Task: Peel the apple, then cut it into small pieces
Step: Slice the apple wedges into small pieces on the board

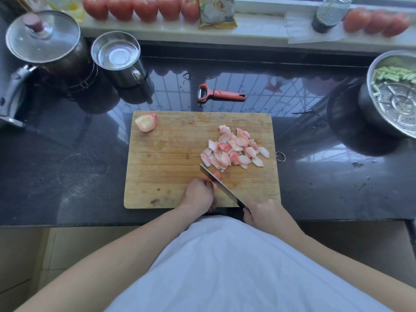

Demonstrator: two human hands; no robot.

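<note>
Both bare forearms extend from a white garment (225, 266) toward the rectangular wooden cutting board (166, 163). The right hand (264, 213) wraps its fingers round the dark handle of a steel kitchen knife (221, 189), at the board's near edge. The blade runs diagonally away from that grip, up and to the left, its edge set on a small pink-white apple piece (217, 176). The left hand (199, 194), fingers curled, holds this piece down just left of the blade.

Just beyond the blade tip lies a heap of small cut pink-white apple pieces (234, 149). At the board's far-left corner, well apart from the hands, rests a larger uncut peeled apple chunk (146, 122).

Beyond the board, on the glossy black stone counter (67, 154), lies a red-handled peeler (221, 93). Far left stand a glass-lidded dark pot (45, 39) and a steel mug of water (117, 57). Far right sits a steel bowl holding green vegetable pieces (394, 93). A row of red tomatoes (139, 6) lines the white sill.
</note>
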